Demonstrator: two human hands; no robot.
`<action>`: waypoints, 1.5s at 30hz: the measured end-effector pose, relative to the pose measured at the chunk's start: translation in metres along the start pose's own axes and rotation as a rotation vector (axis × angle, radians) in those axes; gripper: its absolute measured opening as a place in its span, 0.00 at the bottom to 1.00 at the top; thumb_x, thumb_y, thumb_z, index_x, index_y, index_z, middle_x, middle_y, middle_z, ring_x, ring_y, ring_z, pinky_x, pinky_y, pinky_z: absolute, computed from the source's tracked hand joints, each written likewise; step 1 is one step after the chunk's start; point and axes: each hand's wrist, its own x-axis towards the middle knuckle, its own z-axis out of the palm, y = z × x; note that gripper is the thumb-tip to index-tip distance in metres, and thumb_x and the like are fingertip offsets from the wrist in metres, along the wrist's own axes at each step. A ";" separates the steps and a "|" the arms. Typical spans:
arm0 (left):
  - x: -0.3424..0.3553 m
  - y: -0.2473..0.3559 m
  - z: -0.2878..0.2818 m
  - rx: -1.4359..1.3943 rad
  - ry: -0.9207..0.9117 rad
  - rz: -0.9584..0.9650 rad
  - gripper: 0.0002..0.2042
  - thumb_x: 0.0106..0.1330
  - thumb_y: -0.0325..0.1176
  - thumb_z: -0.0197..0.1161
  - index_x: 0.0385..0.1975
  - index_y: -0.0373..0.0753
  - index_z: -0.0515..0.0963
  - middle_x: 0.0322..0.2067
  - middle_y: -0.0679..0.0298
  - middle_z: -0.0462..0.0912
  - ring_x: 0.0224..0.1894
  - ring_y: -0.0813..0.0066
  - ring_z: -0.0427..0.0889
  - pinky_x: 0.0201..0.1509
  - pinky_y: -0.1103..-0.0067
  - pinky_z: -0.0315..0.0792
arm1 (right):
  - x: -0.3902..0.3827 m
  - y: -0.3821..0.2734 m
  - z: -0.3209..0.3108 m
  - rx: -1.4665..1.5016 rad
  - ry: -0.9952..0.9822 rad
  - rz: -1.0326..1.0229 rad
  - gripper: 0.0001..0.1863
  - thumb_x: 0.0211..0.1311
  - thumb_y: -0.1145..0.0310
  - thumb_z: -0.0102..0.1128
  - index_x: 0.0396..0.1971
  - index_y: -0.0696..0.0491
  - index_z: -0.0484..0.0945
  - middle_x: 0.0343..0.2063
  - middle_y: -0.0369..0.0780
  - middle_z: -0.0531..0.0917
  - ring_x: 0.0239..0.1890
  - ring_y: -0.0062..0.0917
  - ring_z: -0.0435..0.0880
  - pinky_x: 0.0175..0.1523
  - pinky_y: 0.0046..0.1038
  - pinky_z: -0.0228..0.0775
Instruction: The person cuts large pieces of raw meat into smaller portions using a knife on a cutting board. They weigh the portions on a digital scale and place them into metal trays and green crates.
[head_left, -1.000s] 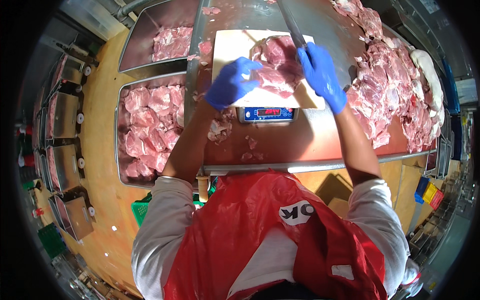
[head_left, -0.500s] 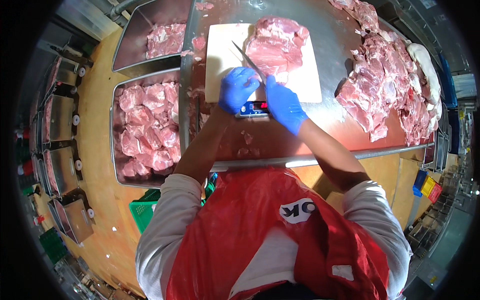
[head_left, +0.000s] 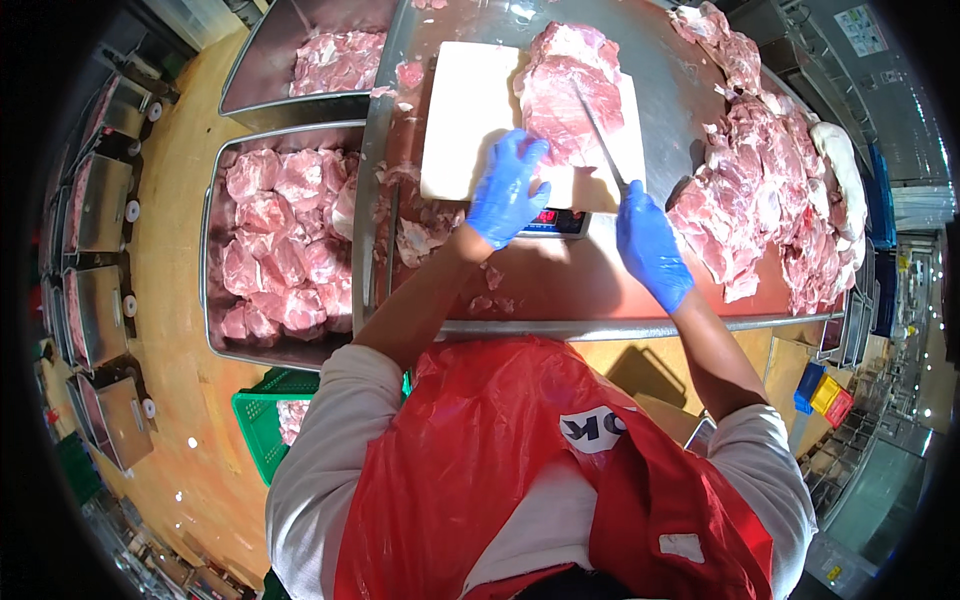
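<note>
On the board (head_left: pixel 470 120), the left hand (head_left: pixel 508 190) lies open on soft, slippery meat (head_left: pixel 570 95); the right hand (head_left: pixel 652 245) grips the knife (head_left: pixel 600 140).

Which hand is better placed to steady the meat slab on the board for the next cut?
Left. The left hand already lies open at the slab edge on the cutting board, while the right hand grips the knife.

Blue gloves (head_left: pixel 508 190), pink meat (head_left: pixel 572 95), white cutting board (head_left: pixel 465 120), red apron (head_left: pixel 520 470), green crate (head_left: pixel 262 420)
</note>
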 end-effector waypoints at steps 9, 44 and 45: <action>-0.015 -0.029 0.033 -0.203 0.012 -0.069 0.12 0.52 0.26 0.68 0.38 0.37 0.81 0.40 0.55 0.81 0.41 0.56 0.83 0.44 0.68 0.79 | 0.062 -0.082 0.013 -0.141 -0.096 -0.098 0.09 0.69 0.72 0.46 0.45 0.59 0.67 0.28 0.53 0.82 0.29 0.48 0.86 0.33 0.45 0.79; -0.009 -0.002 0.019 -0.322 0.092 -0.296 0.08 0.54 0.21 0.65 0.34 0.36 0.79 0.36 0.54 0.79 0.37 0.56 0.80 0.44 0.66 0.77 | 0.010 0.043 -0.020 -0.549 -0.205 -0.316 0.09 0.65 0.72 0.51 0.43 0.56 0.69 0.24 0.49 0.84 0.25 0.40 0.88 0.26 0.38 0.79; 0.033 0.006 -0.006 -0.133 0.029 -0.070 0.12 0.56 0.22 0.66 0.40 0.35 0.79 0.40 0.52 0.79 0.40 0.55 0.80 0.46 0.66 0.77 | 0.009 0.051 -0.014 -0.519 -0.193 -0.321 0.08 0.66 0.72 0.50 0.43 0.56 0.69 0.24 0.49 0.84 0.25 0.40 0.88 0.26 0.38 0.80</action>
